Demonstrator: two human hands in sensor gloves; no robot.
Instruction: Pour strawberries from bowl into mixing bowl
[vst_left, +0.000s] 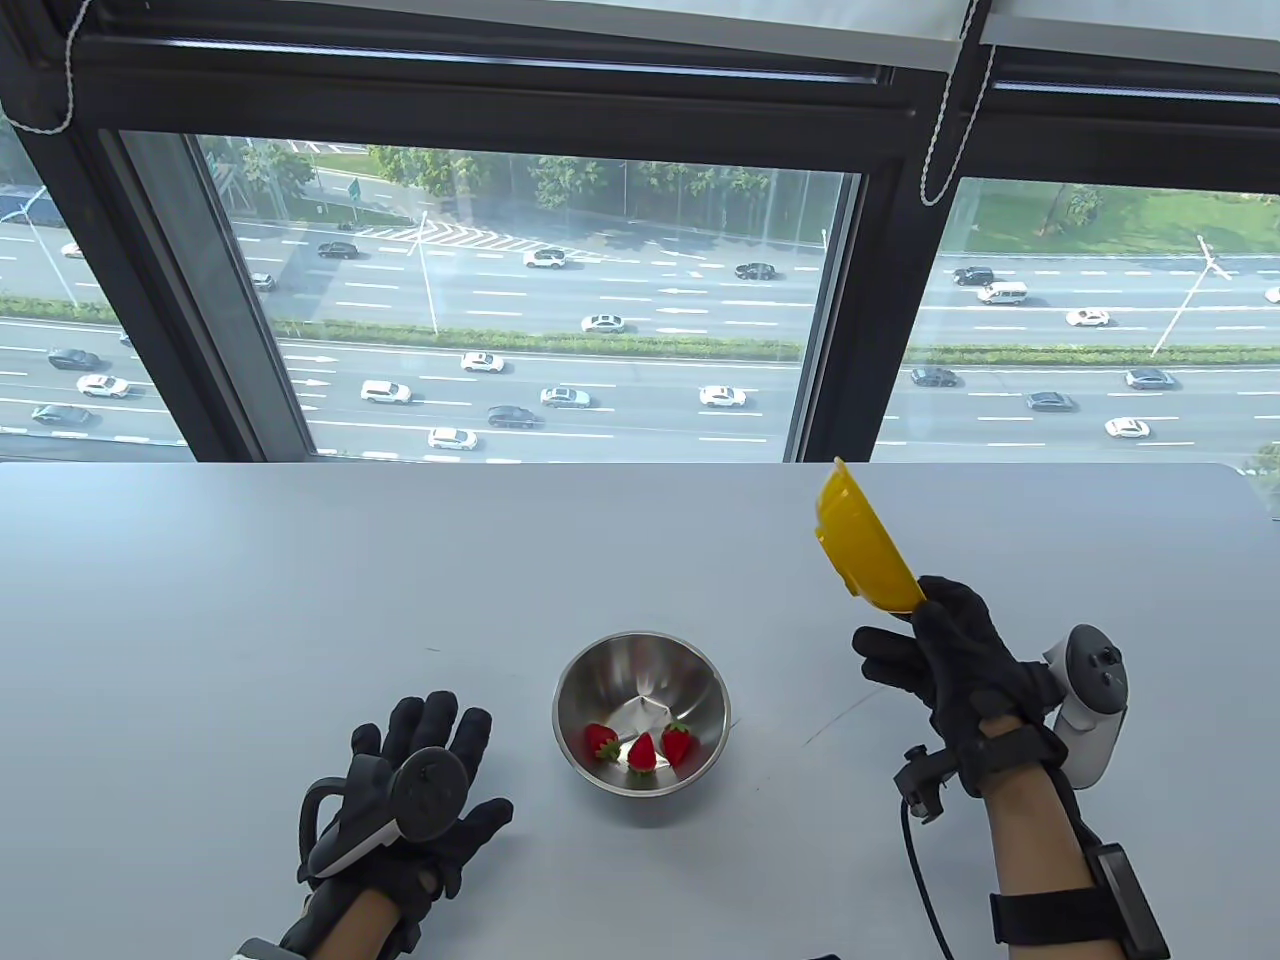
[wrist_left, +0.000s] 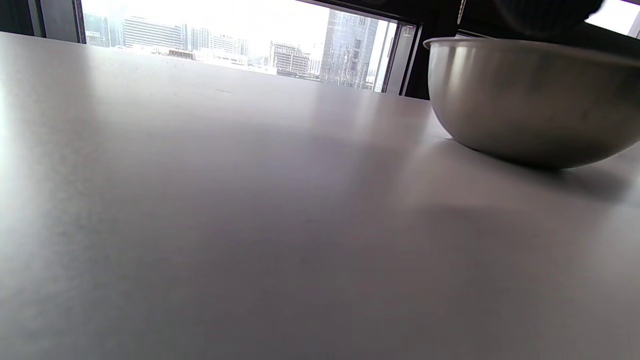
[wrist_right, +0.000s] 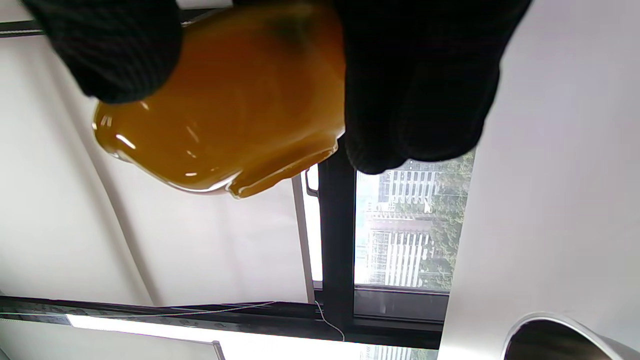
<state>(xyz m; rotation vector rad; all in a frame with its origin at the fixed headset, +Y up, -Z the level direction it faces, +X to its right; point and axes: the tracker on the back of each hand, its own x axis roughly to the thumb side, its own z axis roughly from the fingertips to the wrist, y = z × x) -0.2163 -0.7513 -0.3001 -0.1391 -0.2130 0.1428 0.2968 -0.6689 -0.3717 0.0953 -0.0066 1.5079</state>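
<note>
A steel mixing bowl (vst_left: 642, 712) stands on the white table (vst_left: 300, 600) near the front middle, with three strawberries (vst_left: 642, 750) inside. It also shows in the left wrist view (wrist_left: 530, 95) and at the bottom right of the right wrist view (wrist_right: 560, 340). My right hand (vst_left: 935, 650) grips a yellow bowl (vst_left: 862, 545) by its edge, held up on its side to the right of the mixing bowl; no fruit shows in it. It fills the top of the right wrist view (wrist_right: 225, 110). My left hand (vst_left: 425, 780) rests flat on the table, left of the mixing bowl, holding nothing.
A large window with a black frame (vst_left: 840, 300) runs along the table's far edge. A cable (vst_left: 925, 880) hangs from my right wrist.
</note>
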